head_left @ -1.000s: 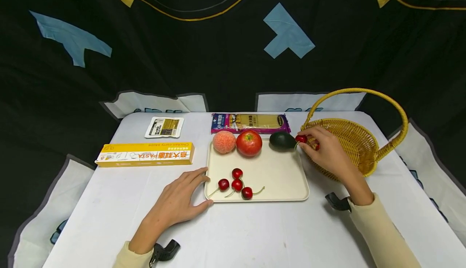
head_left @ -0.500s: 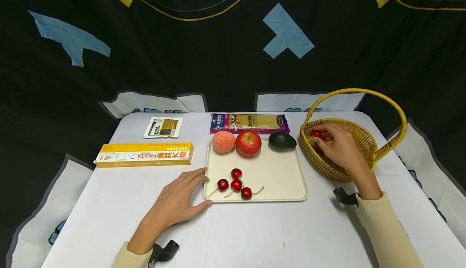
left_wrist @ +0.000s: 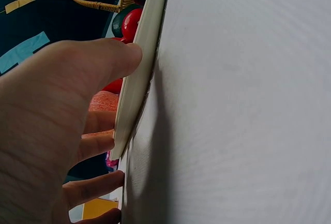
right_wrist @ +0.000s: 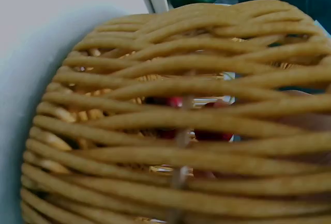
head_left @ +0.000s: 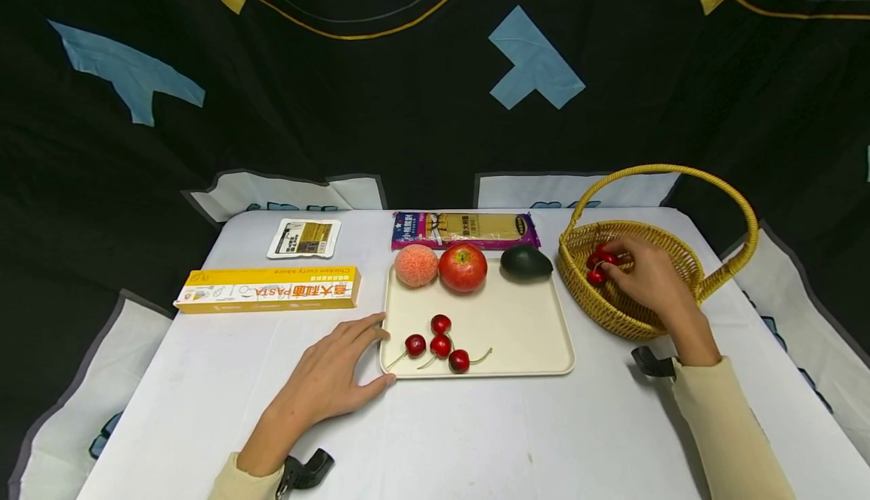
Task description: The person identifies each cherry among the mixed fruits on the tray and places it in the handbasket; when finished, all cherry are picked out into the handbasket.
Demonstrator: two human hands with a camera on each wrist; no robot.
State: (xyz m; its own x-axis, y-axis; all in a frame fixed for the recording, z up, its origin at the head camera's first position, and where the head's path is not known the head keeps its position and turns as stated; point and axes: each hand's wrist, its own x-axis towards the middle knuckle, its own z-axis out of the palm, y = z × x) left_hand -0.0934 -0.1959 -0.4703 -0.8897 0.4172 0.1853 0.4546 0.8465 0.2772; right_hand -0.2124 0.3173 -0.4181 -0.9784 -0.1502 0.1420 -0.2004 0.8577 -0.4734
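My left hand (head_left: 333, 375) rests at the near left corner of a cream tray (head_left: 516, 334). Its thumb and fingertips touch the rim, and the fingers are spread, as the left wrist view also shows. On the tray lie several cherries (head_left: 440, 346), a pinkish, rough-skinned round fruit (head_left: 416, 266), a red apple (head_left: 463, 267) and a dark green avocado (head_left: 526, 262). My right hand (head_left: 649, 277) reaches inside a wicker basket (head_left: 591, 311), with a cherry (head_left: 609, 258) between thumb and fingertips. Other cherries (head_left: 596, 277) sit just below them. Basket weave hides most of this hand in the right wrist view.
Behind the tray lies a purple-edged pasta packet (head_left: 469, 230). To the left are a yellow and white pasta box (head_left: 268, 290) and a small white sachet (head_left: 303, 239). The basket's tall handle (head_left: 680, 169) arches over its opening. A dark curtain (head_left: 381, 122) hangs behind the table.
My right hand has carried a cherry from beside the avocado rightward over the basket's rim and down inside. My left hand and the fruit on the tray have stayed in place.
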